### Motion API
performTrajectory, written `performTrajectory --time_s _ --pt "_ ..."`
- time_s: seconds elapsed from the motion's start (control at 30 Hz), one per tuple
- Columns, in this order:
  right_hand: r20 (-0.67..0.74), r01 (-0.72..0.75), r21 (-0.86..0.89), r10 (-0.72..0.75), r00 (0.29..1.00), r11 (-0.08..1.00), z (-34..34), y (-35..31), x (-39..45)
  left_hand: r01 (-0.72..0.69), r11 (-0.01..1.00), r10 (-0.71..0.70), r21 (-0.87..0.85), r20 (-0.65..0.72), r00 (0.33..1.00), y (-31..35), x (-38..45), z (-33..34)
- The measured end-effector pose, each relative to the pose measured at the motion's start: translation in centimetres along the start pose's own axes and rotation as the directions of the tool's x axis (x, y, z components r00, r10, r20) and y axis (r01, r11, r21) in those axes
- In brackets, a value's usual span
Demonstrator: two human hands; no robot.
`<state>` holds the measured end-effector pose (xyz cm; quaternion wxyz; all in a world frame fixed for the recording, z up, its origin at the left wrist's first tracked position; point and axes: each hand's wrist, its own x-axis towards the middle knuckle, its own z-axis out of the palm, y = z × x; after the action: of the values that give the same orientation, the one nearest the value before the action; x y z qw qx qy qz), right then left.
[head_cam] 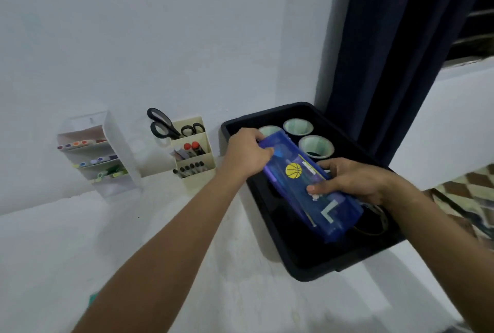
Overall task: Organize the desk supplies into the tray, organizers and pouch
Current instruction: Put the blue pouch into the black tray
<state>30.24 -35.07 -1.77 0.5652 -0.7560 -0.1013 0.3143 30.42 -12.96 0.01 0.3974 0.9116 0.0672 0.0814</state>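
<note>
A translucent blue pouch (307,185) with a yellow basketball print lies lengthwise over the black tray (302,258) at the right of the white desk. My left hand (247,153) grips the pouch's far end. My right hand (350,180) holds its right side, thumb on top. Three paper cups (298,125) stand at the tray's far end. Part of the tray's floor is hidden by the pouch and my hands.
A cream organizer (193,153) with scissors, markers and pens stands against the wall. Left of it is a clear tiered organizer (107,156) with coloured markers. A dark curtain (387,52) hangs behind the tray. The desk edge runs past the tray at right.
</note>
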Motion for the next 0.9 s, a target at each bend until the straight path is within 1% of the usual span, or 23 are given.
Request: performTrajectory --time_s 0.03,0.1,0.17,0.27,0.33,0.4,0.47,0.57,0.6,0.67,0.7,0.73,0.77,0.83,0.9 --pt "0.03 -0.036 -0.043 0.037 0.999 0.998 0.2 0.6 0.3 -0.025 0.986 0.021 0.164 0.025 0.999 -0.1 -0.1 0.2" --pt "0.08 -0.107 -0.119 0.116 0.99 0.987 0.4 1.6 0.9 -0.063 0.92 0.033 0.387 0.085 0.996 -0.2 -0.5 0.8" --pt "0.119 -0.18 -0.194 0.205 0.971 0.964 0.6 2.2 1.2 -0.088 0.824 0.017 0.559 0.131 0.991 -0.2 -0.9 1.4" --pt "0.132 -0.257 -0.291 0.305 0.943 0.922 0.7 2.5 1.7 -0.119 0.676 -0.04 0.727 0.197 0.98 0.4 -1.5 2.4" --pt "0.109 -0.293 -0.342 0.347 0.932 0.893 0.9 2.4 1.8 -0.134 0.609 -0.048 0.781 0.206 0.977 0.7 -1.5 2.8" --pt "0.065 -0.292 -0.431 0.352 0.934 0.854 1.1 2.5 2.1 -0.165 0.574 -0.02 0.803 0.214 0.977 0.7 -1.3 3.1" --pt "-0.006 -0.256 -0.58 0.31 0.951 0.773 1.1 2.8 2.2 -0.194 0.541 0.004 0.819 0.228 0.974 0.5 -0.8 3.4" --pt "-0.108 -0.242 -0.736 0.243 0.964 0.632 1.1 2.9 1.8 -0.23 0.496 -0.034 0.837 0.284 0.958 0.0 0.2 3.8" --pt "-0.14 -0.233 -0.774 0.2 0.97 0.589 1.4 2.8 1.5 -0.259 0.475 -0.045 0.841 0.317 0.947 -0.1 0.5 4.0" --pt "-0.161 -0.169 -0.802 0.065 0.985 0.573 2.1 2.6 1.3 -0.325 0.435 -0.076 0.84 0.394 0.916 -0.5 1.0 4.5" --pt "-0.137 -0.106 -0.808 -0.011 0.99 0.58 2.7 2.5 1.3 -0.348 0.427 -0.086 0.835 0.42 0.903 -0.6 1.1 4.6" --pt "-0.101 -0.052 -0.815 -0.053 0.994 0.578 3.2 2.6 1.4 -0.361 0.424 -0.089 0.831 0.435 0.896 -0.7 1.2 4.8" --pt "-0.057 -0.016 -0.828 -0.057 0.997 0.561 3.6 2.8 1.6 -0.362 0.419 -0.088 0.833 0.434 0.897 -0.7 1.4 4.9" --pt "-0.016 -0.042 -0.868 0.057 0.998 0.494 4.2 3.3 1.7 -0.351 0.401 -0.067 0.846 0.409 0.91 -0.3 1.3 4.8" --pt "-0.018 -0.085 -0.888 0.151 0.988 0.452 4.2 3.7 1.7 -0.354 0.391 0.027 0.85 0.373 0.927 0.1 1.2 4.7"
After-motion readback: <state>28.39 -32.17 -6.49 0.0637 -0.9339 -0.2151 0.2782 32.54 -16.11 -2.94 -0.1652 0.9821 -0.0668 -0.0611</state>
